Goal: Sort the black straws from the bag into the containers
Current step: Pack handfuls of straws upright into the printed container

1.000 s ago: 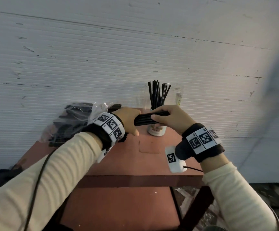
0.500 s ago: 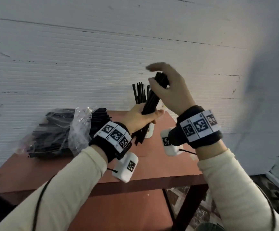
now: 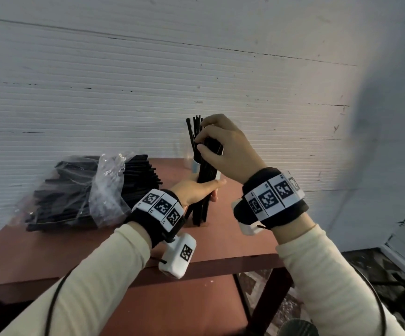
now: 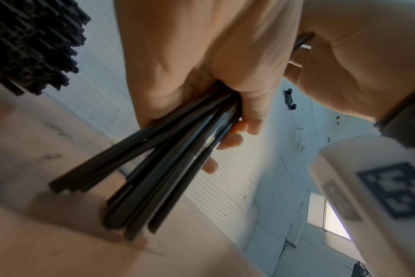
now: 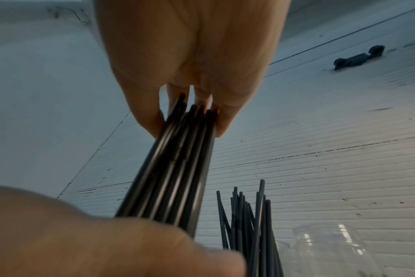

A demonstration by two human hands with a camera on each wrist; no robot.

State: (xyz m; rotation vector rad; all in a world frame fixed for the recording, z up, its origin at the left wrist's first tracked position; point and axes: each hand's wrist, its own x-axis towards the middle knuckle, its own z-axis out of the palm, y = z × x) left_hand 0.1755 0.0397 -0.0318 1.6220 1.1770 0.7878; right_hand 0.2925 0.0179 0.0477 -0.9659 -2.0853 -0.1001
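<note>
A bundle of black straws (image 3: 205,183) stands upright with its lower ends on the red-brown table (image 3: 75,251). My left hand (image 3: 197,192) grips the bundle low down, fingers wrapped round it (image 4: 228,138). My right hand (image 3: 205,143) holds the bundle's top ends between thumb and fingertips (image 5: 222,123). Just behind the bundle, more black straws (image 3: 194,127) stand in a cup (image 3: 194,164), mostly hidden by the hands. The clear plastic bag (image 3: 85,190) full of black straws lies on the table's left.
An empty clear cup (image 5: 332,247) stands right of the filled one, against the white ribbed wall (image 3: 196,69). The table's front edge (image 3: 208,270) is near my wrists, with floor beyond its right side.
The bundle went from lying level between both hands, through a tilt, to standing upright on the table. My right hand moved to its top ends and came down with it.
</note>
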